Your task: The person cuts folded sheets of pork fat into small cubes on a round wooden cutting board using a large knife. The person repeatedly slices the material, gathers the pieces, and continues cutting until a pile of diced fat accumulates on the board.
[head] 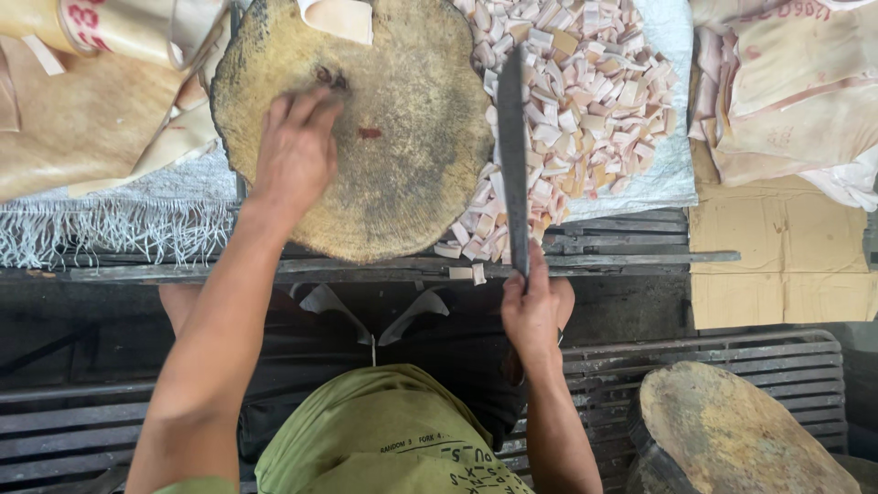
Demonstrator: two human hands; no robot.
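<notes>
A round, worn wooden chopping block (pixel 402 174) lies in front of me. My left hand (pixel 294 151) rests flat on its left part, fingers spread toward the centre, holding nothing. My right hand (pixel 530 306) grips the handle of a long cleaver (pixel 513 155), whose blade stands on edge along the block's right rim, pointing away from me. Right of the blade lies a heap of small pale cut cubes (pixel 585 101) on a white woven sheet (pixel 672 174). A pale slab piece (pixel 337 18) sits at the block's far edge.
Large pale slabs are stacked at the left (pixel 82 119) and at the far right (pixel 796 101). Cardboard (pixel 786 256) lies at the right. A second wooden block (pixel 732 439) stands by my right knee on a metal grate (pixel 732 352).
</notes>
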